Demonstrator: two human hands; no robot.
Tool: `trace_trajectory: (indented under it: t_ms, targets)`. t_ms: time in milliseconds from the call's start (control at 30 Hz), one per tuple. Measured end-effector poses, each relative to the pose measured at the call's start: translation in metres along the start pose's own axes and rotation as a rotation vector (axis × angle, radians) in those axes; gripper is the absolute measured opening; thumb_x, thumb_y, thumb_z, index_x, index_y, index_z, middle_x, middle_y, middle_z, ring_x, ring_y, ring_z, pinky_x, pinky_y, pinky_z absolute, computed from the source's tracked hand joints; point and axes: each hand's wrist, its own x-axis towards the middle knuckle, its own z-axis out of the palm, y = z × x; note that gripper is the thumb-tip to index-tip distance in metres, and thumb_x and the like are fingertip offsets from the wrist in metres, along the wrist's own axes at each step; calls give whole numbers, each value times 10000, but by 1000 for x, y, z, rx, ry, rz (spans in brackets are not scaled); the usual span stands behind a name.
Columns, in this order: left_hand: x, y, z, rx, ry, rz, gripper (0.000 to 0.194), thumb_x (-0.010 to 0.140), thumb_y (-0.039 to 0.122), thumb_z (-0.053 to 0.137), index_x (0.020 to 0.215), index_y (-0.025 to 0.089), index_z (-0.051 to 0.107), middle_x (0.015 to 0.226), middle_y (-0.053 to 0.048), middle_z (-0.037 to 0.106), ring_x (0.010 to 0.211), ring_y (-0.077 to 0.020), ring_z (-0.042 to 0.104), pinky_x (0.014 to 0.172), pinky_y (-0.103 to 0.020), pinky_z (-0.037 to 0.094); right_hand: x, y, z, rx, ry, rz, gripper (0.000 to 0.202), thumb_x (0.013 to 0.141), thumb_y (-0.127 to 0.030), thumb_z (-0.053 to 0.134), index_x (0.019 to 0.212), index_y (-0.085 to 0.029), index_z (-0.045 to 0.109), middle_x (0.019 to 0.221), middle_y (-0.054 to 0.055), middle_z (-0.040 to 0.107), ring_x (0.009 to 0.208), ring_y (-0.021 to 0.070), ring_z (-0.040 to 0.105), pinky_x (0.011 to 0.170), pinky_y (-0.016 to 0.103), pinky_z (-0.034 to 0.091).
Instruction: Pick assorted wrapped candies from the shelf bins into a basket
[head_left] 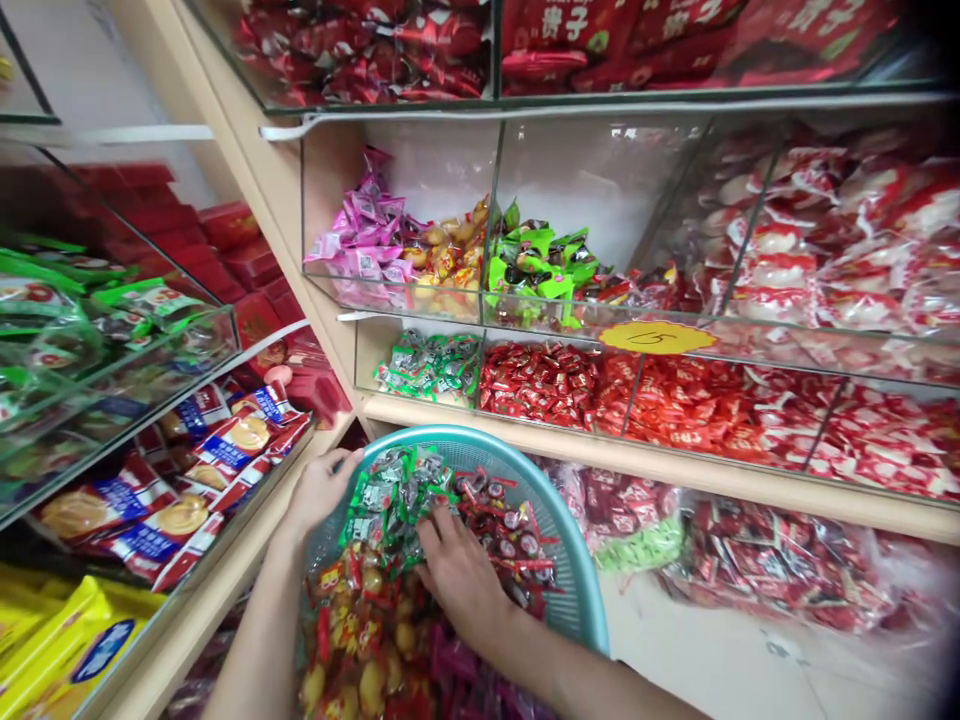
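A round teal plastic basket (592,585) holds wrapped candies sorted roughly by kind. My left hand (324,488) is closed on its rim at the upper left. Inside, my right hand (463,575) rests with curled fingers on green-and-silver candies (386,490); its fingertips are partly hidden among them. Right of that hand lie dark candies in red-ended wrappers (517,530). Yellow-brown candies in clear wrappers (360,620) fill the basket's near left, and purple packets (461,675) show below my right wrist.
Ahead, clear shelf bins hold green-and-silver candies (429,365), red candies (540,380) and pink packets (367,235). A yellow price tag (658,338) hangs on the upper bin. Biscuit packs (187,480) fill the left shelf. Bagged candies (780,560) lie on the floor at right.
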Motion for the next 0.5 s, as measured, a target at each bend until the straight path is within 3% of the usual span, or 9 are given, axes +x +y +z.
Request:
trace_trajectory:
  t_ms: [200,333,500]
  targets:
    - [0,-7,4,-21,15,15,423,750,545,482,703,156,643,622,32,577,614,-105,477,578,-188,352,-8,3,-12,121,21,6,435,758,-187,625,1166,-174,476,1229,146,485,1076,286,541,852,414,501]
    - [-1,-9,5,-65,28,5,431,746,555,487,694,155,639,617,30,565,610,-107,468,575,-195,352,-7,9,-30,265,101,-41,413,820,-286,562,1205,-201,436,1193,107,487,1055,245,546,863,385,494]
    - [0,-8,3,-66,-2,21,430,772,538,465,706,150,639,654,23,580,650,-112,483,612,-201,363,37,32,-75,266,245,-74,315,905,-337,406,1185,-193,433,1138,90,503,1001,204,560,835,335,484]
